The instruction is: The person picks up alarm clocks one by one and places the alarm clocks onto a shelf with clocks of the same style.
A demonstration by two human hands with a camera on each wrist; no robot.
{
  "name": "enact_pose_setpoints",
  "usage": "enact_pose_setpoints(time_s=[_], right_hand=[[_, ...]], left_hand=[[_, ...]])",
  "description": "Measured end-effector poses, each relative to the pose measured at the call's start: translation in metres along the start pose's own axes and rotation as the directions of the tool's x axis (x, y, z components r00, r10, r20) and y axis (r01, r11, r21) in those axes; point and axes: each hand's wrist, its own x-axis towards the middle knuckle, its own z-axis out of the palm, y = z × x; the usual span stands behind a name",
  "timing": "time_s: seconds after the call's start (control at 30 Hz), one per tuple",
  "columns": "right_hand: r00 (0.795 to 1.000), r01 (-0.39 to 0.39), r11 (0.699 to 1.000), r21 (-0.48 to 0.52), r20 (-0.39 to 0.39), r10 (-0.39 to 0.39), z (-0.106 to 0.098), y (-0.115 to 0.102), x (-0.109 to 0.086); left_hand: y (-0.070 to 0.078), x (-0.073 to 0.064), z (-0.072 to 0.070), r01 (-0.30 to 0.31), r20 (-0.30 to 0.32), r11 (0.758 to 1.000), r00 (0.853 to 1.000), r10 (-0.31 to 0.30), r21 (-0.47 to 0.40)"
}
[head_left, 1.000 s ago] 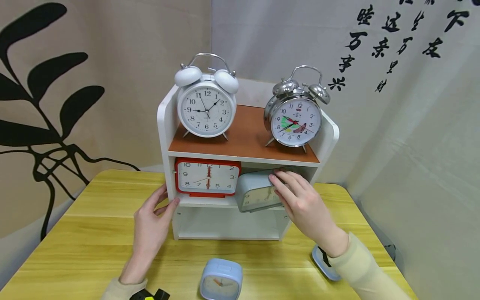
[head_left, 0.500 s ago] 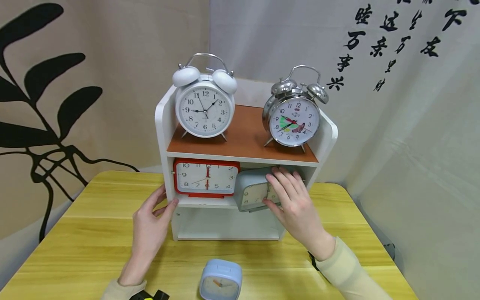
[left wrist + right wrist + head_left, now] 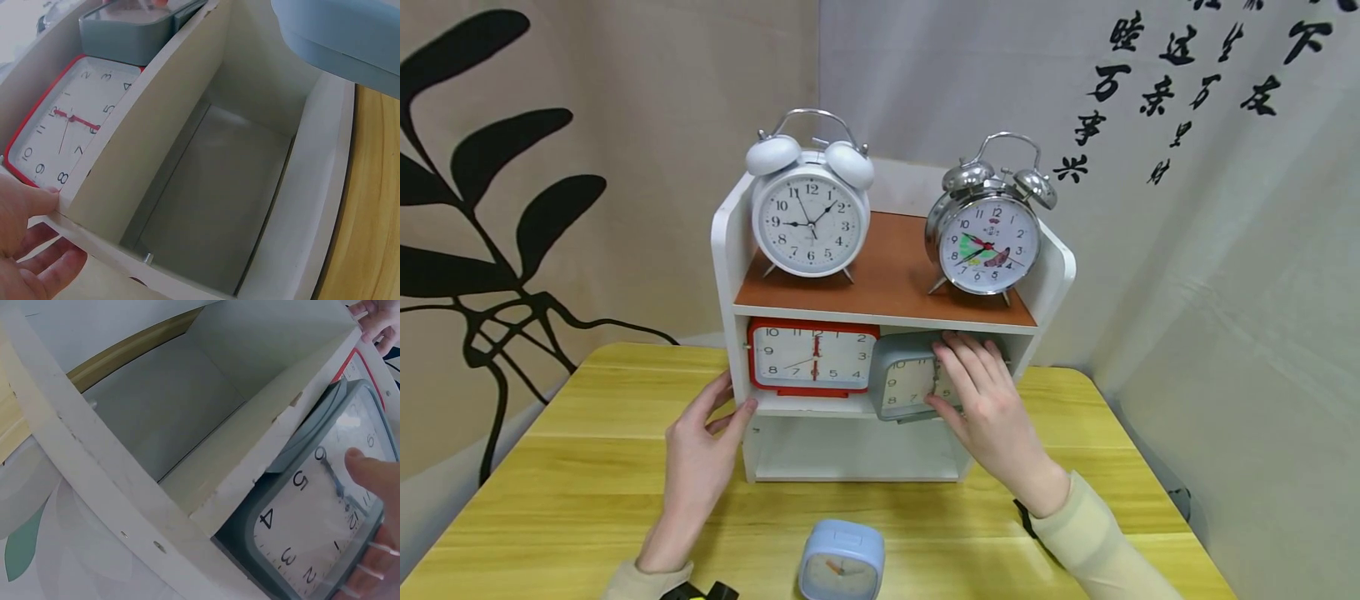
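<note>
My right hand [image 3: 996, 417] grips a grey-blue desk clock [image 3: 907, 388], fingers over its top and thumb on its face. This clock sits on the middle level of a white shelf unit [image 3: 880, 319], its lower front edge jutting past the board. In the right wrist view the thumb lies on the clear cover of the clock [image 3: 294, 531]. A red-framed clock [image 3: 842, 358] stands close on its left. My left hand [image 3: 700, 450] holds the unit's left side panel, thumb at the front edge [image 3: 59, 203] and fingers outside.
A white twin-bell alarm clock [image 3: 812, 221] and a silver one [image 3: 992, 242] stand on the brown top board [image 3: 895, 250]. Below is the bottom compartment [image 3: 857, 446]. A small blue clock [image 3: 842, 558] stands on the wooden table [image 3: 587, 467] in front.
My right hand has shifted left across the grey-blue clock, bringing its thumb onto the face. The clock has tipped back more upright, its face turning further forward. My left hand stays put.
</note>
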Motion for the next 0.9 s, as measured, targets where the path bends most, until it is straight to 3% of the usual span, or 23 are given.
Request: enact_pose_setpoints(time_s=[0.9], right_hand=[[1.000, -0.008, 1.000, -0.010, 0.010, 0.008, -0.0014, 0.0072, -0.0029]], left_hand=[[0.0005, 0.0000, 0.0004, -0.007, -0.010, 1.000, 1.000, 0.007, -0.006]])
